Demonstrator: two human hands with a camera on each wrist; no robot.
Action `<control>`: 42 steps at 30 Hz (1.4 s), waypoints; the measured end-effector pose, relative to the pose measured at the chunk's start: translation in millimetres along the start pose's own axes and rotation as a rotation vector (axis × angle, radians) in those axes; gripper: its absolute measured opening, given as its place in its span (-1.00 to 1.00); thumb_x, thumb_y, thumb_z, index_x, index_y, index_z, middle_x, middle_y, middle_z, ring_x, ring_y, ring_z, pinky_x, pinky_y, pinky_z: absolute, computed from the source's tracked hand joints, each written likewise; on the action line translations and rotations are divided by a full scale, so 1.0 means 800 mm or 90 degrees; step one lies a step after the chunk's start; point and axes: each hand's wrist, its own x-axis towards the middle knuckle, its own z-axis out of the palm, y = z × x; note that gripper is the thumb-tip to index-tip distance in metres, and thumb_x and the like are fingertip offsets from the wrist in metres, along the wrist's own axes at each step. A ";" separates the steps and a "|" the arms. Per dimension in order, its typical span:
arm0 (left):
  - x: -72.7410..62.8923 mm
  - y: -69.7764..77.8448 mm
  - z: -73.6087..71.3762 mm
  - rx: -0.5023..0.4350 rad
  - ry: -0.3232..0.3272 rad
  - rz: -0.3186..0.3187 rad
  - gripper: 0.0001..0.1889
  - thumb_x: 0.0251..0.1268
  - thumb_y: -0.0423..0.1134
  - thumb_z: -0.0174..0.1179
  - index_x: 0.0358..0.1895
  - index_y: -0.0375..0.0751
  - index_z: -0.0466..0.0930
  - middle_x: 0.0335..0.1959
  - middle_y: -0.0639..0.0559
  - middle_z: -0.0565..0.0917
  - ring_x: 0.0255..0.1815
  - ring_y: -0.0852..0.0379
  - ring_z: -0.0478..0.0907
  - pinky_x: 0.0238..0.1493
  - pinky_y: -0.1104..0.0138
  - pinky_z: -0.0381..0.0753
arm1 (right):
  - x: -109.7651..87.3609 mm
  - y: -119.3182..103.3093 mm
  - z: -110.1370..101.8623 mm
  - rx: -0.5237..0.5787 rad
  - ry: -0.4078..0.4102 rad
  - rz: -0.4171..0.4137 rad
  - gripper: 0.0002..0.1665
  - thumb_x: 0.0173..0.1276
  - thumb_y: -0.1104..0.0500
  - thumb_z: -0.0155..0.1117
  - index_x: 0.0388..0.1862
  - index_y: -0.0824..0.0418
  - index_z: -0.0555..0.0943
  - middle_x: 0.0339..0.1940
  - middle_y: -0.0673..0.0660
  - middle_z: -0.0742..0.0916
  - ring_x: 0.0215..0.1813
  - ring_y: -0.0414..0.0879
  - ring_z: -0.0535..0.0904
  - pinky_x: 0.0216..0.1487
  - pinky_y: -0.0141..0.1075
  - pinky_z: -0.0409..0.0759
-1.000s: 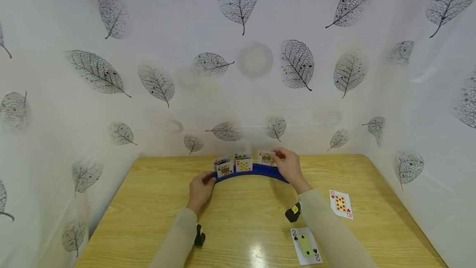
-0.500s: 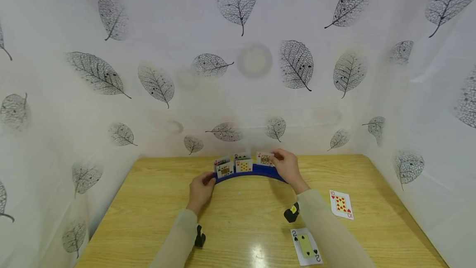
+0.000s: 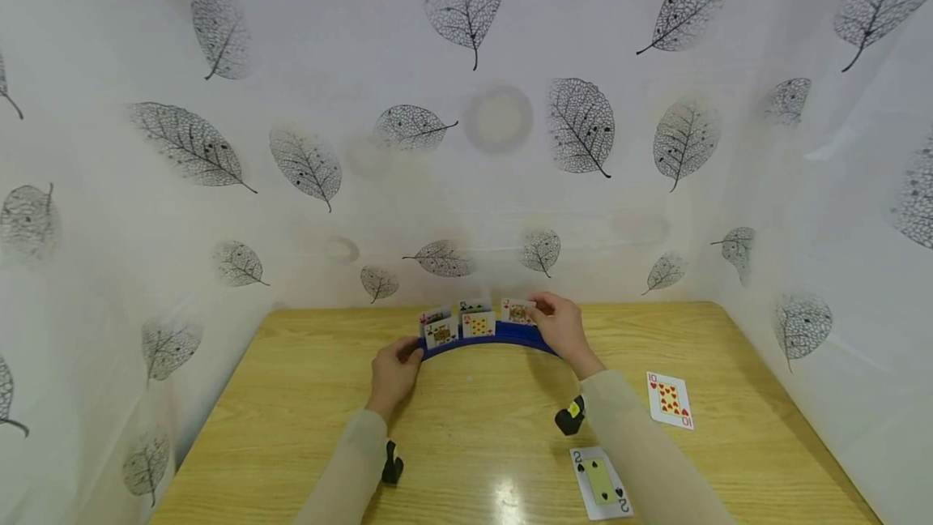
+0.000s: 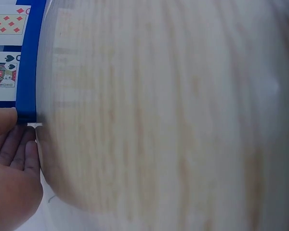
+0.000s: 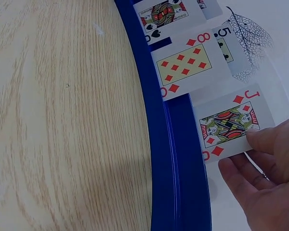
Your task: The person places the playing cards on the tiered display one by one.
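Observation:
A curved blue card holder [image 3: 516,334] lies near the table's back edge. My left hand [image 3: 394,375] grips its left end between thumb and fingers. With thumb and fingers, my right hand [image 3: 561,326] pinches the right side of a jack of diamonds [image 5: 226,125], whose lower edge is at the holder's rear slot. To its left in the holder stand an eight of diamonds [image 5: 185,65] and a spade face card [image 5: 164,14] in front. Behind them, partly hidden, are a black five [image 5: 225,48] and another card [image 3: 434,315].
On the wooden table [image 3: 466,420], a ten of hearts [image 3: 669,400] lies face up to the right. Nearer me, a two of spades [image 3: 601,483] lies beside my right sleeve. A white curtain [image 3: 452,201] with leaf prints hangs close behind the holder.
My right hand and the jack of diamonds have shifted slightly left along the holder. My left hand has stayed at the holder's left end.

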 end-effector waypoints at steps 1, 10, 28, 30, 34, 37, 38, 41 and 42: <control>0.000 0.000 0.000 0.002 0.002 0.003 -0.72 0.47 -0.39 0.26 0.15 -0.36 0.73 0.12 -0.30 0.77 0.16 -0.26 0.72 0.25 -0.08 0.69 | 0.000 0.001 0.001 -0.001 0.004 -0.006 -0.74 0.50 0.28 0.33 0.08 0.35 0.73 -0.07 0.31 0.82 0.01 0.21 0.75 0.06 0.09 0.76; 0.000 0.000 0.000 0.012 0.007 0.007 -0.73 0.46 -0.39 0.27 0.14 -0.36 0.73 0.10 -0.30 0.78 0.14 -0.25 0.72 0.24 -0.08 0.69 | 0.001 0.000 0.001 -0.010 0.009 -0.019 -0.77 0.49 0.28 0.34 0.06 0.34 0.74 -0.13 0.28 0.82 -0.06 0.17 0.75 -0.02 0.04 0.77; 0.000 -0.002 0.000 0.009 0.002 0.011 -0.73 0.47 -0.40 0.26 0.15 -0.34 0.73 0.12 -0.29 0.78 0.16 -0.25 0.72 0.24 -0.09 0.69 | -0.005 -0.009 -0.012 0.007 -0.038 0.030 -0.61 0.50 0.22 0.37 0.23 0.35 0.66 0.06 0.32 0.79 0.12 0.19 0.73 0.20 0.05 0.73; 0.000 -0.002 0.000 0.007 0.003 0.008 -0.73 0.47 -0.39 0.27 0.15 -0.34 0.74 0.11 -0.29 0.78 0.15 -0.25 0.72 0.24 -0.09 0.70 | -0.007 -0.010 -0.016 0.012 -0.045 0.032 -0.60 0.50 0.21 0.37 0.25 0.33 0.65 0.09 0.31 0.78 0.14 0.19 0.72 0.21 0.04 0.73; -0.001 0.000 0.000 0.009 0.002 0.011 -0.73 0.47 -0.39 0.26 0.15 -0.34 0.73 0.12 -0.29 0.77 0.16 -0.25 0.72 0.24 -0.09 0.69 | -0.012 -0.012 -0.025 0.024 -0.046 0.028 -0.61 0.50 0.20 0.38 0.24 0.29 0.66 0.11 0.31 0.77 0.16 0.19 0.72 0.25 0.05 0.71; -0.001 0.001 -0.001 0.013 0.002 0.018 -0.73 0.47 -0.40 0.26 0.15 -0.34 0.73 0.13 -0.29 0.77 0.16 -0.26 0.71 0.25 -0.09 0.69 | -0.016 -0.012 -0.031 0.019 -0.042 0.020 -0.62 0.49 0.20 0.39 0.22 0.29 0.66 0.11 0.30 0.77 0.16 0.19 0.71 0.26 0.06 0.71; -0.001 0.001 -0.001 0.013 0.003 0.020 -0.73 0.47 -0.40 0.26 0.15 -0.35 0.73 0.13 -0.30 0.77 0.16 -0.26 0.71 0.25 -0.10 0.69 | -0.018 -0.012 -0.033 0.014 -0.043 0.018 -0.62 0.49 0.20 0.39 0.22 0.30 0.66 0.12 0.30 0.77 0.16 0.19 0.71 0.26 0.06 0.71; -0.002 0.002 -0.002 0.011 0.003 0.019 -0.73 0.47 -0.40 0.26 0.15 -0.35 0.73 0.13 -0.30 0.77 0.16 -0.26 0.71 0.25 -0.09 0.69 | -0.025 -0.012 -0.039 0.002 -0.046 0.013 -0.61 0.49 0.19 0.40 0.22 0.32 0.65 0.12 0.32 0.77 0.16 0.19 0.71 0.24 0.08 0.71; -0.002 0.002 -0.002 0.010 0.003 0.018 -0.73 0.47 -0.40 0.26 0.14 -0.36 0.73 0.12 -0.30 0.77 0.16 -0.26 0.71 0.25 -0.09 0.69 | -0.027 -0.011 -0.041 -0.004 -0.050 0.011 -0.60 0.49 0.19 0.40 0.23 0.33 0.65 0.13 0.32 0.77 0.16 0.20 0.71 0.23 0.08 0.71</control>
